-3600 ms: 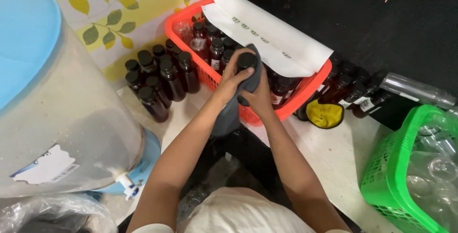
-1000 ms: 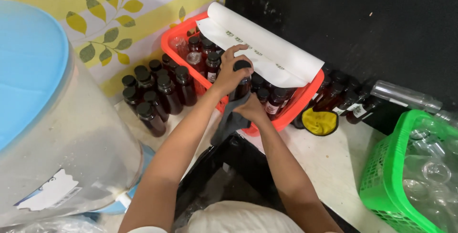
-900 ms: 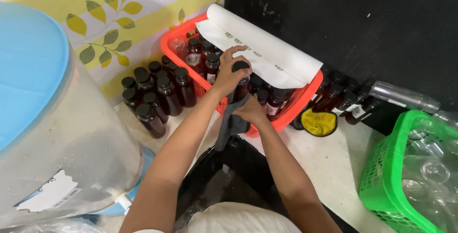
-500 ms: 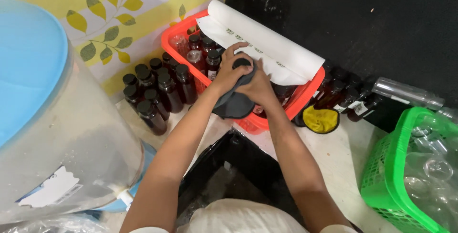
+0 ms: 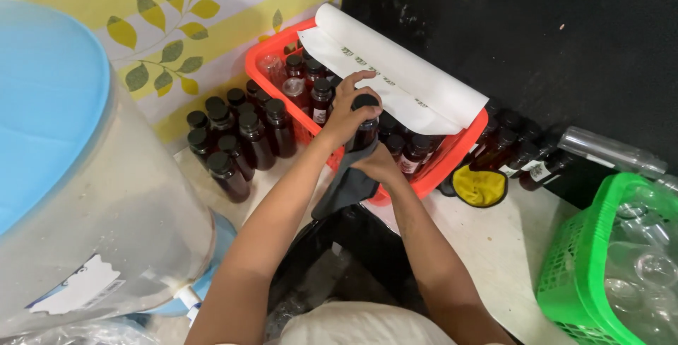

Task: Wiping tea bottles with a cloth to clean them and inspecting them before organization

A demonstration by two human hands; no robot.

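My left hand (image 5: 347,110) grips the black cap and neck of a dark bottle (image 5: 365,127) held over the near edge of the red basket (image 5: 452,154). Under it, my right hand (image 5: 379,165) holds the bottle's base together with a dark grey cloth (image 5: 347,188) that hangs down from it. The red basket holds several capped dark bottles, and a roll of white paper (image 5: 409,80) lies across its far side.
A group of dark capped bottles (image 5: 236,137) stands on the floor left of the basket, more (image 5: 512,151) stand to its right. A yellow cloth in a black lid (image 5: 480,186) lies nearby. A green basket of clear bottles (image 5: 621,260) is at right; a large clear water container with a blue lid (image 5: 78,175) at left.
The cloth was wrapped around the bottle's top half a second ago; now it hangs below, and my left hand sits on the bare cap. The bottle stays over the basket's edge.
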